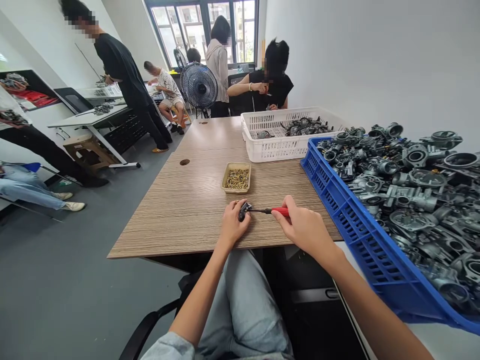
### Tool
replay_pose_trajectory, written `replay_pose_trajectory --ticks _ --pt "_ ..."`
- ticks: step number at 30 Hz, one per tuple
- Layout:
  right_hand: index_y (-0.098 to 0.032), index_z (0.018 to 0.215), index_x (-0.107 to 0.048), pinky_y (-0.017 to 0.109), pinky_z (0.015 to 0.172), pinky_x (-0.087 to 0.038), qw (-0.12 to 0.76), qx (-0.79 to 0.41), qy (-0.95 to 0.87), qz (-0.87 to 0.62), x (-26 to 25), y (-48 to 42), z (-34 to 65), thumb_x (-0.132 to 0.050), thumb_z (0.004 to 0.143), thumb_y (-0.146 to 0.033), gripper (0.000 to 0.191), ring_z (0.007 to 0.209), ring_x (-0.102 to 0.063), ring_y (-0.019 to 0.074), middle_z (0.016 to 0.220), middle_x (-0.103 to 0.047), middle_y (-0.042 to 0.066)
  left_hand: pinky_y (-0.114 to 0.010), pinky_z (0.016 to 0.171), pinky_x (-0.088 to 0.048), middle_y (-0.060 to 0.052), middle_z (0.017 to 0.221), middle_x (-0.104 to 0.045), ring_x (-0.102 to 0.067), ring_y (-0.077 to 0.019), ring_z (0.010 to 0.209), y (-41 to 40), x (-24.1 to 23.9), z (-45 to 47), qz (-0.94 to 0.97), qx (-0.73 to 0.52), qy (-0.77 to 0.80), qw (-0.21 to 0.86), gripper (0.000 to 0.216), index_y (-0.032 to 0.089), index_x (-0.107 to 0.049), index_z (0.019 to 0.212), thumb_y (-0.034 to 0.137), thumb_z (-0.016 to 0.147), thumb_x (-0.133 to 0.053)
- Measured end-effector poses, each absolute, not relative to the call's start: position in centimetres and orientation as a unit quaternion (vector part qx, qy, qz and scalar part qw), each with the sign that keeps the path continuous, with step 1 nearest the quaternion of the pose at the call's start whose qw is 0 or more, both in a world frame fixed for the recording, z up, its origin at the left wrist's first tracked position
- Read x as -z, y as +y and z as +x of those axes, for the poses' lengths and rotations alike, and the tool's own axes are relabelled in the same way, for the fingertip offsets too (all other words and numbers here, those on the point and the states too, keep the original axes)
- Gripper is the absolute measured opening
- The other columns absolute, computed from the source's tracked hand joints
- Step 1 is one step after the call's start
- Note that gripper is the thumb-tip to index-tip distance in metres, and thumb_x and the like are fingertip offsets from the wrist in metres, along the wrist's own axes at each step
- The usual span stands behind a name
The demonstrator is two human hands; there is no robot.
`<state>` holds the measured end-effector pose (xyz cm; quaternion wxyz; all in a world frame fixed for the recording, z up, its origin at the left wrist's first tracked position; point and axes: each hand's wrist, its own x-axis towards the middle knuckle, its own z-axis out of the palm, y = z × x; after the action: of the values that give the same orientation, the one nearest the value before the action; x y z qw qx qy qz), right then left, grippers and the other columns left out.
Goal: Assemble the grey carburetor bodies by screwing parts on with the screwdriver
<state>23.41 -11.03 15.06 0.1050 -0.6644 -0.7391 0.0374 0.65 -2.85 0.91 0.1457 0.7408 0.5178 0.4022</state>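
Left hand (pixel 233 225) grips small metal part (pixel 244 210) at near table (pixel 187 210) edge; right hand (pixel 300 227) clenched on red screwdriver (pixel 275 211), tip against part.

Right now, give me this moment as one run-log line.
left hand: holds small metal part on wooden table | right hand: grips red-handled screwdriver, tip at part | nearby: tray of brass screws, blue crate

Bare wooden table (pixel 176 210) wide open left of the left hand (pixel 233 226); hemmed ahead by screw tray (pixel 235 190) and white basket (pixel 281 147), at right by blue crate (pixel 337 210) piled with metal castings (pixel 412 180).
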Motion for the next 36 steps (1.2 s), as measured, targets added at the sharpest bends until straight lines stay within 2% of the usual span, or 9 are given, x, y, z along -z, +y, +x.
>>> replay_pose_trajectory --ticks 4,10,13,17,20,26,29,32,36 --pt "-0.024 0.111 -0.051 0.031 0.061 -0.027 0.097 -0.035 -0.733 -0.673 -15.3 -11.0 23.5 -0.046 0.114 -0.054 0.03 0.074 -0.076 0.0299 0.079 -0.075 0.005 -0.049 0.115 -0.052 -0.011 0.133 -0.066 -0.065 -0.0289 0.124 -2.8 -0.9 0.7 0.737 -0.406 0.519 0.15 0.047 0.025 -0.065 0.144 0.024 0.097 -0.062" --pt "-0.026 0.123 -0.044 0.03 0.073 -0.042 0.203 -0.192 -0.78 -0.56 -15.4 -11.2 24.6 -0.052 0.11 -0.035 0.017 0.093 -0.078 0.026 0.107 -0.079 0.005 -0.05 0.115 -0.052 -0.011 0.132 -0.066 -0.065 -0.0292 0.124 -2.9 -1.0 0.6 0.736 -0.408 0.52 0.148 0.049 0.027 -0.065 0.145 0.024 0.096 -0.064" --pt "-0.025 0.118 -0.046 0.03 0.069 -0.038 0.169 -0.148 -0.771 -0.596 -15.3 -11.1 24.4 -0.048 0.113 -0.039 0.015 0.089 -0.077 0.0278 0.098 -0.079 0.006 -0.049 0.115 -0.052 -0.011 0.132 -0.066 -0.065 -0.0291 0.123 -2.9 -1.0 0.6 0.738 -0.405 0.519 0.145 0.05 0.026 -0.065 0.145 0.025 0.096 -0.065" --pt "-0.024 0.109 -0.051 0.031 0.062 -0.029 0.103 -0.045 -0.731 -0.673 -15.2 -10.9 23.6 -0.044 0.115 -0.052 0.03 0.074 -0.075 0.0284 0.08 -0.075 0.006 -0.048 0.113 -0.053 -0.011 0.131 -0.066 -0.065 -0.0291 0.123 -2.9 -1.0 0.7 0.738 -0.403 0.523 0.14 0.048 0.026 -0.065 0.145 0.025 0.097 -0.064" --pt "-0.025 0.104 -0.051 0.03 0.063 -0.029 0.105 -0.044 -0.73 -0.674 -15.2 -10.9 23.6 -0.045 0.114 -0.056 0.033 0.075 -0.075 0.0285 0.079 -0.075 0.006 -0.048 0.114 -0.052 -0.011 0.132 -0.066 -0.065 -0.029 0.123 -2.9 -0.9 0.7 0.736 -0.406 0.523 0.141 0.046 0.026 -0.066 0.144 0.025 0.098 -0.063" --pt "-0.026 0.121 -0.045 0.029 0.074 -0.042 0.206 -0.192 -0.782 -0.556 -15.2 -11.2 24.6 -0.052 0.111 -0.036 0.016 0.095 -0.078 0.0265 0.108 -0.078 0.006 -0.048 0.114 -0.053 -0.011 0.132 -0.067 -0.065 -0.0291 0.123 -2.7 -0.6 0.6 0.735 -0.409 0.522 0.141 0.049 0.027 -0.066 0.145 0.024 0.096 -0.065" --pt "-0.025 0.117 -0.046 0.03 0.069 -0.038 0.178 -0.155 -0.772 -0.591 -15.2 -11.1 24.4 -0.048 0.113 -0.039 0.015 0.091 -0.078 0.0283 0.1 -0.078 0.006 -0.049 0.115 -0.052 -0.011 0.133 -0.066 -0.065 -0.0292 0.123 -2.7 -0.6 0.6 0.737 -0.407 0.521 0.143 0.049 0.026 -0.065 0.145 0.025 0.096 -0.066" --pt "-0.024 0.113 -0.049 0.03 0.064 -0.031 0.113 -0.078 -0.741 -0.657 -15.4 -10.9 23.8 -0.046 0.115 -0.047 0.023 0.082 -0.077 0.0305 0.088 -0.077 0.007 -0.05 0.115 -0.052 -0.012 0.134 -0.066 -0.065 -0.0294 0.123 -2.7 -0.6 0.5 0.737 -0.407 0.52 0.143 0.048 0.025 -0.066 0.144 0.025 0.096 -0.065" --pt "-0.024 0.107 -0.052 0.03 0.064 -0.032 0.083 -0.057 -0.727 -0.68 -15.6 -10.8 23.6 -0.044 0.115 -0.052 0.03 0.081 -0.077 0.0309 0.084 -0.077 0.008 -0.05 0.115 -0.053 -0.012 0.133 -0.067 -0.065 -0.0291 0.123 -2.7 -0.6 0.5 0.736 -0.409 0.52 0.144 0.047 0.026 -0.066 0.144 0.024 0.097 -0.064"
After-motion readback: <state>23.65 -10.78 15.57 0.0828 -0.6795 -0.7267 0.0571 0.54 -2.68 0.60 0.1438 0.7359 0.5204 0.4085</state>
